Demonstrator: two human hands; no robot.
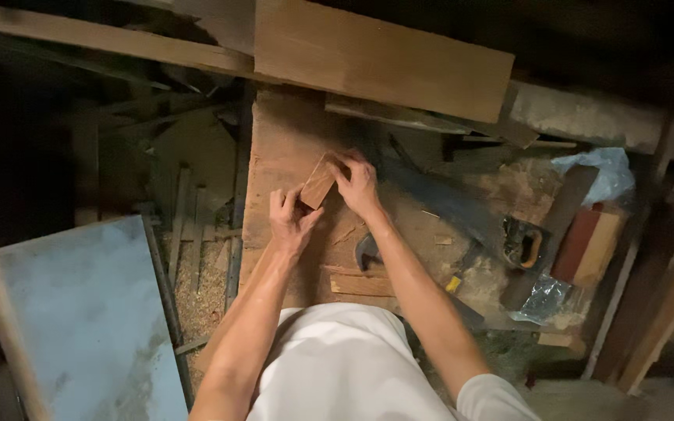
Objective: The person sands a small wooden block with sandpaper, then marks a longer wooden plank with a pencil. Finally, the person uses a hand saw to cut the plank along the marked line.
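Small wooden block [318, 182] pinched between both hands over the worn plank surface [282, 140].

The block's long axis runs diagonally, upper end away from the person, lower end toward them. The left hand [290, 220] pinches the block's near lower end with fingertips and thumb; the right hand [358, 185] closes its fingers on the far upper end and right side. Both touch it, neither nearer. Right of the block lies a handsaw [462, 209]; a hammer head [366, 251] sits nearer the person.
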